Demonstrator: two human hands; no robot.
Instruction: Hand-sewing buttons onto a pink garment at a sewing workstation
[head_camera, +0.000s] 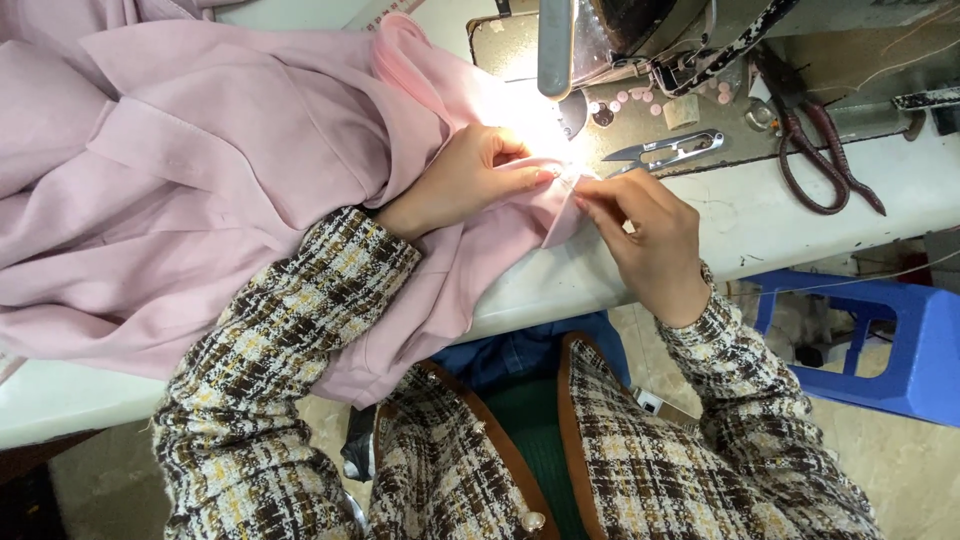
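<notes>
The white desk (780, 215) spreads beneath my fingers, and most of it off to my left lies under the pink garment (200, 180), a big loose heap of smooth, faintly glossy cloth with stitched seams and soft folds, one end sagging over the desk's near edge toward my lap. Beyond my fingers rises the sewing machine (620, 35), its lamp washing out the spot where I work. I judge the cloth light, limp and a little slippery, so it is best taken at a folded hem, close to the working spot, with the bulk left resting on the desk. My left hand (465, 180) lies on the fabric, thumb and forefinger pressed together on a narrow folded strip; my right hand (645, 235) meets it from the other side, fingers clamped on the same strip, whose end hangs down between my hands. To the right beyond my right hand lie dark-handled scissors (825, 160), nearer in the small silver thread snips (670, 150), and just past them a scatter of pink buttons (640, 100).
</notes>
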